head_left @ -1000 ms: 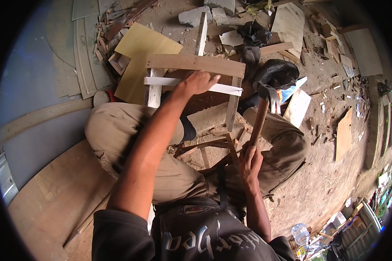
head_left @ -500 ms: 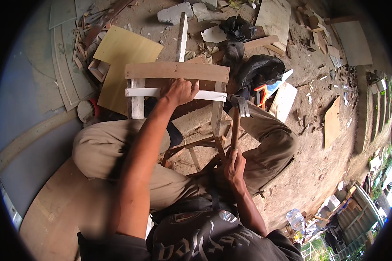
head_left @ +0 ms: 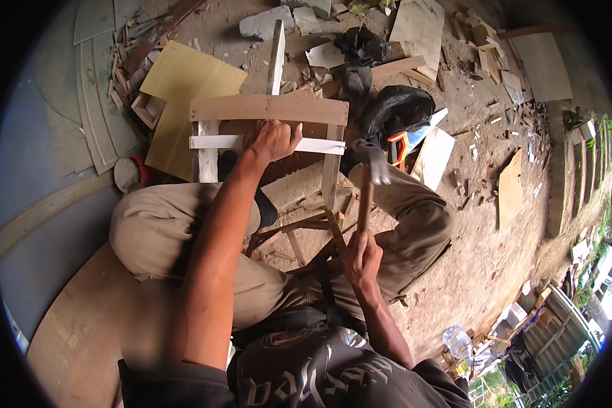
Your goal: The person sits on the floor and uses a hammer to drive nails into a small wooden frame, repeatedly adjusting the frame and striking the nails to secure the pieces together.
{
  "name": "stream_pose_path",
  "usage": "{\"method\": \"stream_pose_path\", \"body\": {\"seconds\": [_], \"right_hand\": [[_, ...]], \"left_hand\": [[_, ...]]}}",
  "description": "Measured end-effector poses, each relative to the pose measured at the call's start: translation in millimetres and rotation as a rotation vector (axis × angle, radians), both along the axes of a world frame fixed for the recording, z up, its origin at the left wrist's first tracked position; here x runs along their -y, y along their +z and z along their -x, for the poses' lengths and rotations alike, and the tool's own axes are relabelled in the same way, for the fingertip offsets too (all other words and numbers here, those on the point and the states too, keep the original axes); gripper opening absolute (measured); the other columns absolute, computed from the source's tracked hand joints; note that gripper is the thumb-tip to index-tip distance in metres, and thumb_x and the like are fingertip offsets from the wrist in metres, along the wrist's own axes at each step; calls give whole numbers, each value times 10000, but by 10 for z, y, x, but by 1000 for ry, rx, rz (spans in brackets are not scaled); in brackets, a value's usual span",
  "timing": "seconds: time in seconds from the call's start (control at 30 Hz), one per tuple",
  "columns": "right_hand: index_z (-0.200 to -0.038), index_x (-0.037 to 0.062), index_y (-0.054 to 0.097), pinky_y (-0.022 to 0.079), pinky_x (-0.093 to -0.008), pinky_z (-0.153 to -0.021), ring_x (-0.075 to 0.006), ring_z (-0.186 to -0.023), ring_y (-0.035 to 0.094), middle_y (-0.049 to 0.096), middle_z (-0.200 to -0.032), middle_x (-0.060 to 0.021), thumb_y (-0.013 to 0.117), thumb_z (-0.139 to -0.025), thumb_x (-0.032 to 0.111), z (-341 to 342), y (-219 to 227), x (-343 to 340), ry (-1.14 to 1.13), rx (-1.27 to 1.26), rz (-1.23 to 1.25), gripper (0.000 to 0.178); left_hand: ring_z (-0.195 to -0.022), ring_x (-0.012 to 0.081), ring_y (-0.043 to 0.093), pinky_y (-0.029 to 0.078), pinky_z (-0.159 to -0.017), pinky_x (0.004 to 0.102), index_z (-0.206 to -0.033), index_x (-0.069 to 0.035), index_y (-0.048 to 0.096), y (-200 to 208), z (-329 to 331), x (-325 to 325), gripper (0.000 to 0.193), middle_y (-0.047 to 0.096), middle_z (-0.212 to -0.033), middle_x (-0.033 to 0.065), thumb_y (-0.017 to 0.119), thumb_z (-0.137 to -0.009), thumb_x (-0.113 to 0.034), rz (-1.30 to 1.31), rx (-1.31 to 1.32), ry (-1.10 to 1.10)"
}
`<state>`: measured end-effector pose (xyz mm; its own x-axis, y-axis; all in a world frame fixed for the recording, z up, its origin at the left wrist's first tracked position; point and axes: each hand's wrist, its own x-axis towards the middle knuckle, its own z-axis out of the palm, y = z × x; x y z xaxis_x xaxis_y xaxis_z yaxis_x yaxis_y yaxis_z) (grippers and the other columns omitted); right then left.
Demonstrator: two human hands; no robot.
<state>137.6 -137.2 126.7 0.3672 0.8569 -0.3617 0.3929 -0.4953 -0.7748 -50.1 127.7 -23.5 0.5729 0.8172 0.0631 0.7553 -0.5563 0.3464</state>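
My right hand (head_left: 364,257) is closed round the wooden handle of a claw hammer (head_left: 365,211). The hammer's metal head, slightly blurred, hovers just right of a wooden frame. That frame has a brown curved top board (head_left: 265,109), two upright legs and a narrow white slat (head_left: 319,145) across them below the board. My left hand (head_left: 273,141) curls over the middle of the white slat, with its thumb sticking up and its fingertips partly hidden. At the slat's right end, over the right leg (head_left: 331,177), small dark spots show. The frame stands between my bent knees.
A yellowish plywood sheet (head_left: 190,78) lies at the left beside a wooden box and a red-rimmed bucket (head_left: 128,174). Black plastic (head_left: 401,109) and an orange-handled saw (head_left: 398,144) are beyond the hammer. Wood scraps litter the dirt floor. A wall bounds the left.
The hammer head has shifted slightly right, away from the slat's end, and is now blurred. My left hand keeps its place on the slat. The whole view has shifted a little.
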Motion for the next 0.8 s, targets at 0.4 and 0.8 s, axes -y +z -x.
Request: {"method": "stream_pose_path", "body": {"seconds": [0.4, 0.8], "right_hand": [[-805, 0, 508, 366, -353, -472, -174, -484, 457, 472, -558, -79, 349, -1055, 379, 74, -98, 14, -79, 13, -15, 482], [-784, 25, 496, 356, -292, -475, -118, -533, 421, 471, -614, -19, 400, -1046, 387, 54, -308, 50, -104, -41, -31, 457]], "left_hand": [[-655, 444, 640, 524, -735, 532, -561, 24, 662, -33, 15, -20, 586, 625, -653, 288, 483, -934, -392, 22, 55, 11], [-655, 473, 617, 501, -790, 506, -524, 79, 591, -28, -42, -27, 559, 572, -595, 305, 532, -941, -288, -93, 317, -2]]}}
